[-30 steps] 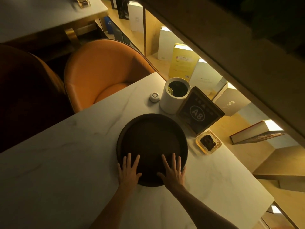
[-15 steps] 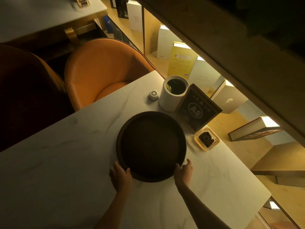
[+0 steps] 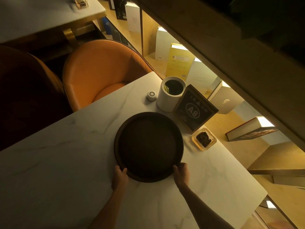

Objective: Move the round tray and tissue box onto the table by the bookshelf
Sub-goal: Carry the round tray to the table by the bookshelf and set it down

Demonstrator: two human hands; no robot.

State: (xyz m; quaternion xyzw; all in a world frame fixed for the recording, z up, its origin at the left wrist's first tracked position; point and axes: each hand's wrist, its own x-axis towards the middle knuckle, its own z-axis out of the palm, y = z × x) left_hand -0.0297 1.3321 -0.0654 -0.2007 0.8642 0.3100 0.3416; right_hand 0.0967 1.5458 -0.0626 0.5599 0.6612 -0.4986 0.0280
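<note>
A dark round tray (image 3: 148, 146) lies flat on the white marble table (image 3: 66, 162) beside the lit bookshelf (image 3: 189, 66). My left hand (image 3: 119, 177) grips the tray's near-left rim, thumb over the edge. My right hand (image 3: 181, 173) grips the near-right rim the same way. The tray is empty. No tissue box is in view.
Behind the tray stand a white cylindrical bin (image 3: 170, 94), a small white call button (image 3: 151, 95) and a dark A8 table sign (image 3: 195, 109). A glass ashtray (image 3: 204, 139) sits to the tray's right. An orange chair (image 3: 102, 71) is tucked at the far side. Another table (image 3: 41, 19) stands beyond.
My hands have come off the tray's floor, where they lay flat, and moved outward to take hold of its near rim on each side. The tray has barely moved.
</note>
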